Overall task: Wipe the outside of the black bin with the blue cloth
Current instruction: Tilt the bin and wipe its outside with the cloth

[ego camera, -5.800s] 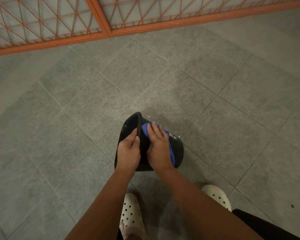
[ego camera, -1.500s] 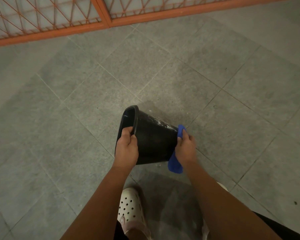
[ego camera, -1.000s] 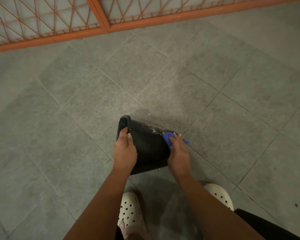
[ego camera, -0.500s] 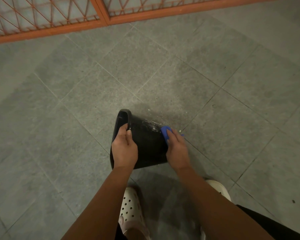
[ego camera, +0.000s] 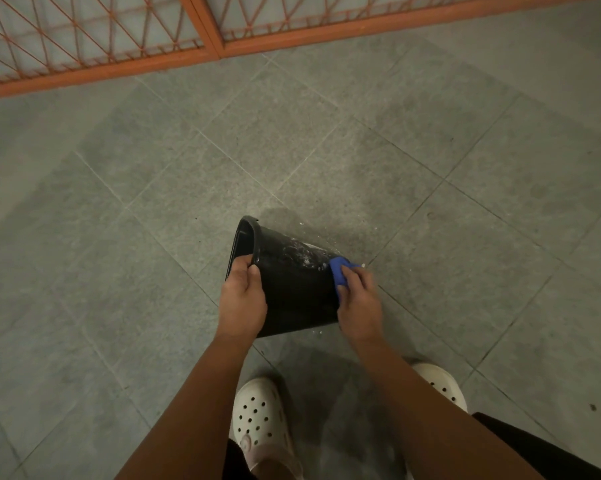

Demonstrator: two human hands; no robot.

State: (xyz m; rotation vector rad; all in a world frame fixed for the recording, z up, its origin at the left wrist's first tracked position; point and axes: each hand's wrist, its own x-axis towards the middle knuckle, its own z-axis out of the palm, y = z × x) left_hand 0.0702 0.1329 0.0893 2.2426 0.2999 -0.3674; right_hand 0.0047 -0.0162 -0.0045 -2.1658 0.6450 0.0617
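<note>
Grey tiled floor beneath, black bin tipped on its side, left hand gripping its rim, right hand pressing bunched blue cloth against the wall near the base, cloth mostly hidden under fingers, white clogs below.

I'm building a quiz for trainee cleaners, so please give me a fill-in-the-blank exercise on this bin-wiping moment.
1. The black bin lies tipped on the tiled floor, its opening toward the person's ____ side.
2. The left hand grips the bin's ____.
3. The right hand holds a cloth coloured ____ against the bin's outer wall.
4. The person's perforated clogs are ____.
Missing words: left; rim; blue; white.
</note>
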